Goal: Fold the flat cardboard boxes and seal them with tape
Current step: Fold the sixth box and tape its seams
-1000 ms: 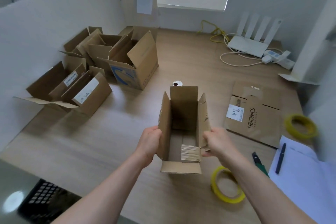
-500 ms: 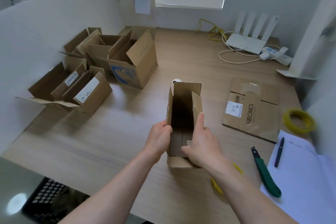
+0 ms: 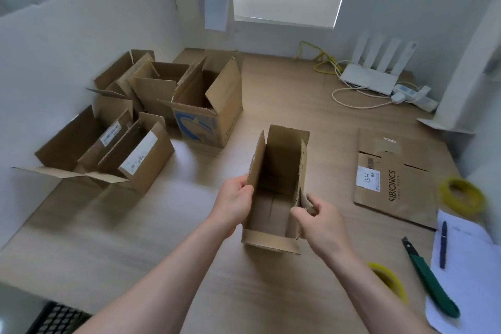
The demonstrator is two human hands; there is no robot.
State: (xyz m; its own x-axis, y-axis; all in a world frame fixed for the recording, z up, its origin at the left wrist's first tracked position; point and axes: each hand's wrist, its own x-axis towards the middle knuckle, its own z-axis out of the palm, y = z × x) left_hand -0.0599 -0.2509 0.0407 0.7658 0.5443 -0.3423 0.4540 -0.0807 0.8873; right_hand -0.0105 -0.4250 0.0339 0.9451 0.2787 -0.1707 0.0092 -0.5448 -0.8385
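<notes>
A small open cardboard box (image 3: 273, 165) stands on the wooden table in front of me, its four top flaps upright. My left hand (image 3: 234, 202) grips its left side wall. My right hand (image 3: 315, 215) pinches the edge of its right flap. A flat folded box marked SIBIONICS (image 3: 393, 179) lies to the right. One yellow tape roll (image 3: 390, 280) lies near my right forearm, partly hidden by it. A second yellow roll (image 3: 462, 196) lies at the far right.
Several opened boxes (image 3: 151, 116) stand along the white partition at the left. A green box cutter (image 3: 431, 282), a pen (image 3: 443, 244) and white paper (image 3: 471, 279) lie at the right. A router with cables (image 3: 368, 81) sits at the back. A keyboard (image 3: 58, 320) is at bottom left.
The box's side walls were squeezed together half a second ago; now it is spread square again. My right hand has moved from the front wall to the right flap's edge.
</notes>
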